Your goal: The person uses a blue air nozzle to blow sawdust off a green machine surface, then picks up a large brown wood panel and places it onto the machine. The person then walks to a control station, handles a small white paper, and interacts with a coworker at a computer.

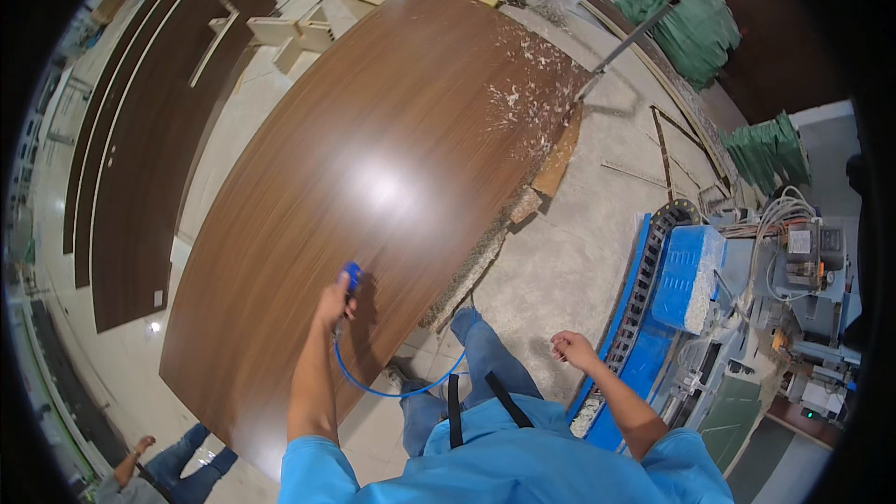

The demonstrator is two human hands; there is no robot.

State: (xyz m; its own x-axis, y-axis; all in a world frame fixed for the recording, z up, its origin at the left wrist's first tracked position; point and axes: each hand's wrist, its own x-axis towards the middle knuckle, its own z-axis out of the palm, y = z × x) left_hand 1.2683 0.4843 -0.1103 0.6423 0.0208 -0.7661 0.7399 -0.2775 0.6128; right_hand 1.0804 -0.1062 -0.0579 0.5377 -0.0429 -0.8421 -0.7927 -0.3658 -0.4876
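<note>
The left fingers [340, 301] grip a blue tool [352, 272]; the right fingers [560, 343] curl loosely, slightly parted.

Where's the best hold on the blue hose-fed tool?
Probably around the middle of the blue hose-fed tool, from the near side, as the left hand does: its blue end projects beyond the fingers, while the blue hose trails nearer.
</note>
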